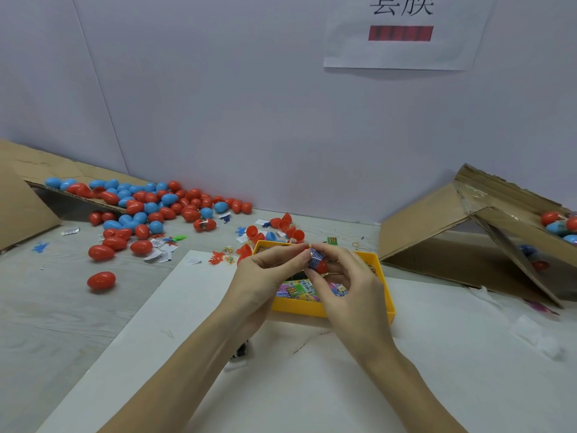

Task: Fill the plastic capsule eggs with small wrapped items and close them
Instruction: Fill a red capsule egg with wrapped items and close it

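We see both hands meeting above the yellow tray [385, 295], which sits at the far edge of the white board [218, 370]. The right hand [346, 285] curls its fingers round a red egg half [320, 266] with a small blue wrapped item [314, 256] poking out of it. The left hand [265, 273] pinches that same item with thumb and fingertips. More wrapped items [299, 290] lie in the tray. Closed red and blue eggs [150, 204] are heaped near the table's far left corner.
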A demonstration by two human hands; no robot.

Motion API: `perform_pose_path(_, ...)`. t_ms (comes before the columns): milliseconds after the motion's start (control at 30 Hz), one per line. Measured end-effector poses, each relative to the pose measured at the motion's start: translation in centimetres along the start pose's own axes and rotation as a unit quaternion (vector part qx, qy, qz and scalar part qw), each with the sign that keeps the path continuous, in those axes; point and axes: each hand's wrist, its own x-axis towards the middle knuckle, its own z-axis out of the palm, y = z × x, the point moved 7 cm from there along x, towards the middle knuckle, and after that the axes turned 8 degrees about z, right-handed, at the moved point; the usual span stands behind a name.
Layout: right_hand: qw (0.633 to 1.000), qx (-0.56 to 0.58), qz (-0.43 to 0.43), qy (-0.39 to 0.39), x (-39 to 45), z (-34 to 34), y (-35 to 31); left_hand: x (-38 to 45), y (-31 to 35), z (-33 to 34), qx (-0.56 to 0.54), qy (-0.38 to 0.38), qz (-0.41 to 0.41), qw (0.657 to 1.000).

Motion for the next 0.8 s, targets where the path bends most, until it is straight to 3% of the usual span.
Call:
perform_pose_path(133, 1.000, -0.024, -0.011, 0.014, 0.0, 0.0, 0.1, -0.1, -0.3, 0.1, -0.027, 0.013, -0.006, 1.000)
perform_pose_path(267, 1.000, 0.022, 0.020, 0.006, 0.3, -0.1, 0.6, -0.2, 1.2, 0.4, 0.094, 0.006, 0.073, 0.993)
perform_pose_path(400, 0.988, 0.126, 0.088, -0.012, 0.7, -0.3, 1.3, -0.5, 2.7, 1.4, 0.169, -0.065, 0.148, 0.972)
perform_pose_path(533, 0.978, 0.181, 0.102, -0.024, 0.8, -0.3, 1.4, -0.4, 2.7, 1.0, 0.140, -0.054, 0.139, 0.979)
perform_pose_path(667, 0.968, 0.207, 0.141, -0.018, 0.6, -0.2, 2.0, -0.4, 1.3, 1.0, 0.081, -0.049, 0.070, 0.993)
perform_pose_path(800, 0.975, 0.165, 0.148, 0.010, 0.6, -0.8, 2.3, -0.4, 1.7, 1.4, 0.164, -0.071, 0.113, 0.977)
